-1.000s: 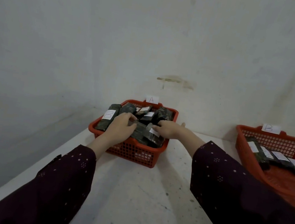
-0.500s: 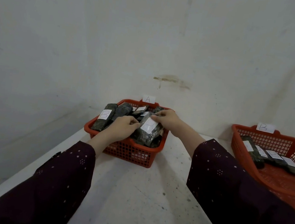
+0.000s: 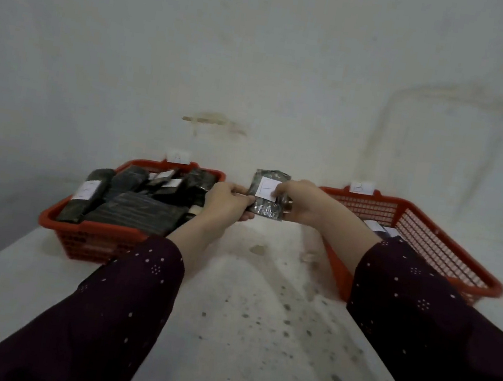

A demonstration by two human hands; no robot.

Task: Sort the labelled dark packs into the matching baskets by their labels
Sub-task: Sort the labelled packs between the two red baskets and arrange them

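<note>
The sort is partway through, by the look of it. The left basket (image 3: 91, 242), tagged A (image 3: 178, 156), still holds a heap of packs (image 3: 137, 210), one at its left edge with a white label (image 3: 85, 191) too blurred to read. The right basket (image 3: 448, 250), tagged B (image 3: 358, 187), shows only a few packs (image 3: 380, 230) on its floor, so most of the pile appears still to be sorted.

One dark pack (image 3: 268, 207) is in hand. The left hand (image 3: 226, 201) pinches its left edge and the right hand (image 3: 302, 202) grips its right side, fingers curled over its paper label (image 3: 265, 187). It hangs upright above the table (image 3: 242, 318), between the two baskets. Its letter cannot be made out.

Half a second earlier both hands were over the left basket with this pack still among the heap. Now it is lifted clear and carried rightward.
</note>
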